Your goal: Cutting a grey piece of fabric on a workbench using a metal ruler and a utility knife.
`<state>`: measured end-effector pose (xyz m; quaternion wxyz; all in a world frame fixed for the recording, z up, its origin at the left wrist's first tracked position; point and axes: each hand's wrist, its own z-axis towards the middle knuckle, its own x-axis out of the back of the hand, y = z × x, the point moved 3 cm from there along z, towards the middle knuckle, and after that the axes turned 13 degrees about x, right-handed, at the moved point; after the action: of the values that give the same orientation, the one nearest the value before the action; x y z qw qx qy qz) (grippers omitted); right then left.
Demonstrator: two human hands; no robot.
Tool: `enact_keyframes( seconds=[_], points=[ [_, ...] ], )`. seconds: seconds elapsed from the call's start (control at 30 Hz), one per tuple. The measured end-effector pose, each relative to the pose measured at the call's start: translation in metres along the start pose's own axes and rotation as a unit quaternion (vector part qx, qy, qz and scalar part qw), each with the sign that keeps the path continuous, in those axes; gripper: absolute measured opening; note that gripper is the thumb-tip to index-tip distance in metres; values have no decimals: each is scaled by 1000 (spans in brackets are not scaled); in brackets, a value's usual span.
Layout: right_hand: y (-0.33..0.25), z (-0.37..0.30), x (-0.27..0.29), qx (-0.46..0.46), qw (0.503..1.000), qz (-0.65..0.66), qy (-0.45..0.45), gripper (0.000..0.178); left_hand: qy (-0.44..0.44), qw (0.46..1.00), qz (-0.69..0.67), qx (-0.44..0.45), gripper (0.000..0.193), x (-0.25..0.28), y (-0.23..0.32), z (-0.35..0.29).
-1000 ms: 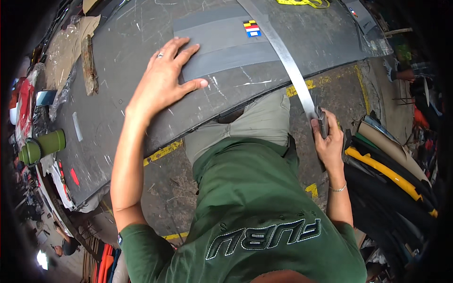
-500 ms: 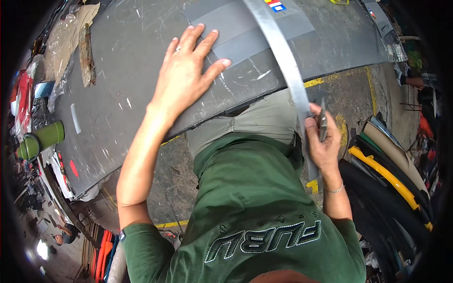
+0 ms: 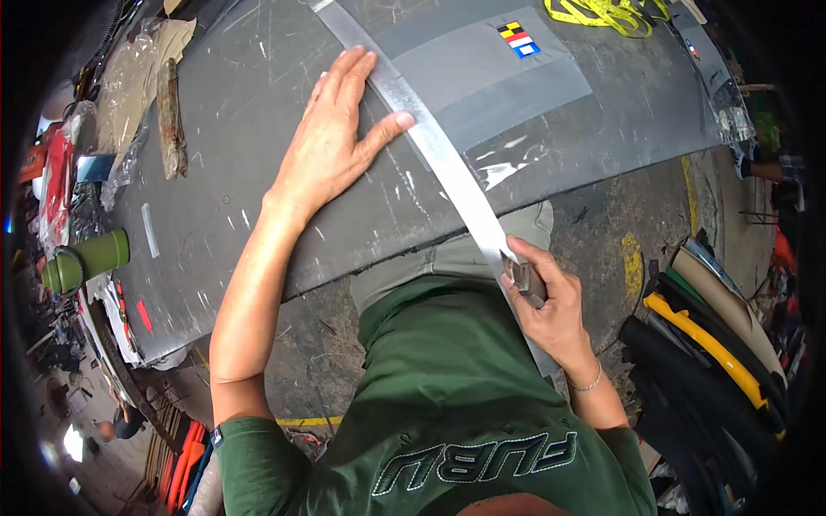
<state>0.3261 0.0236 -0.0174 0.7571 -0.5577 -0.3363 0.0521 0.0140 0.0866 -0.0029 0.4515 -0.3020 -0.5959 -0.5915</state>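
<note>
A long metal straightedge point(image 3: 443, 155) slants over the dark table, along the left part of a grey sheet with a clear plastic strip point(image 3: 495, 99), and its near end hangs past the table edge before my shirt. My left hand point(image 3: 331, 129) lies flat, fingers stretched out, its fingertips and thumb at the straightedge's left side. Past the table's near edge, my right hand point(image 3: 555, 301) is closed around a grey metal utility knife point(image 3: 525, 284) and the straightedge's lower part. The blade's tip points up along the metal. A small patch of coloured flags point(image 3: 519, 39) marks the sheet.
A yellow tape measure point(image 3: 602, 15) lies heaped at the far right of the table. On the left are a worn wooden stick point(image 3: 170, 120), brown paper with plastic wrap point(image 3: 129, 86) and a green cylinder point(image 3: 95, 258). Rolls of material point(image 3: 701, 344) lean on the right.
The straightedge has swung left across the sheet and come down beside my left hand. My right hand has moved left and nearer my body with the knife. My left hand stays flat.
</note>
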Motion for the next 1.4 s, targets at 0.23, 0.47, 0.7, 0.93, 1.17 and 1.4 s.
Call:
enact_keyframes(
  seconds=[0.23, 0.47, 0.7, 0.93, 1.17, 1.4],
  points=[
    [7, 24, 2, -155, 983, 94, -18, 27, 3, 998, 48, -27, 91, -6, -9, 12],
    [24, 34, -10, -209, 960, 184, 36, 22, 21, 999, 38, -15, 90, -9, -12, 11],
    [22, 37, -9, -198, 954, 215, 60, 21, 17, 999, 35, -3, 91, -9, -13, 10],
    [25, 34, -13, -209, 950, 223, 63, 20, 22, 999, 25, -4, 90, -6, -11, 11],
    [25, 28, -15, -206, 944, 246, 76, 22, 4, 1000, 21, 5, 87, -6, -9, 8],
    [23, 28, -17, -208, 942, 249, 85, 24, 10, 1000, 25, -6, 91, -6, -9, 9]
  ],
)
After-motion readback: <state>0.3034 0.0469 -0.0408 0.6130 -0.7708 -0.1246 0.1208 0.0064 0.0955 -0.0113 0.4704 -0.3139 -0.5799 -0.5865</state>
